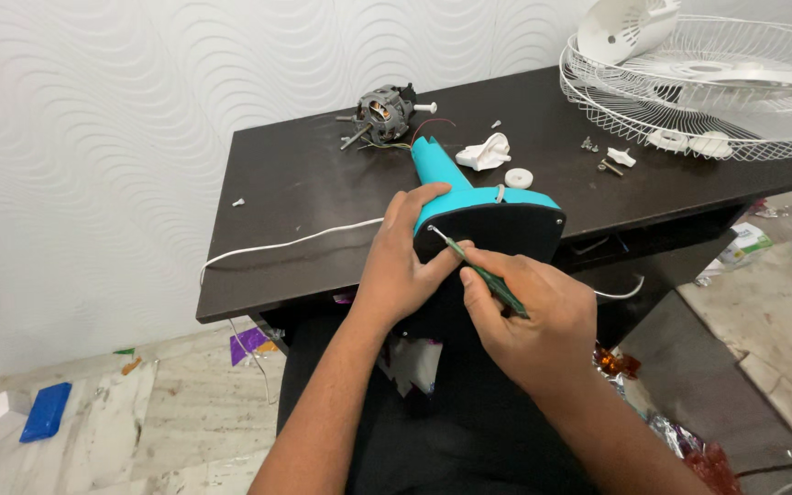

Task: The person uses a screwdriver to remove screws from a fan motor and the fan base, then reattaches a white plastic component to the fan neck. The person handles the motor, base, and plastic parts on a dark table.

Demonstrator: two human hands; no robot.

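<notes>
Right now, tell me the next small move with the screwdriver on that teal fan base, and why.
Probably keep the tip seated and turn the screwdriver. Its tip already meets the upper left corner of the black underside plate on the teal fan base, the right hand grips the green handle, and the left hand braces the base at the desk edge.

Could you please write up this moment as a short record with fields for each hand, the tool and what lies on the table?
left hand: grips the edge of the turquoise fan base, black underside facing the person
right hand: holds a green screwdriver, tip at the black underside
table: dark, bears a bare motor, white wire guard, white cable, small white plastic parts
</notes>
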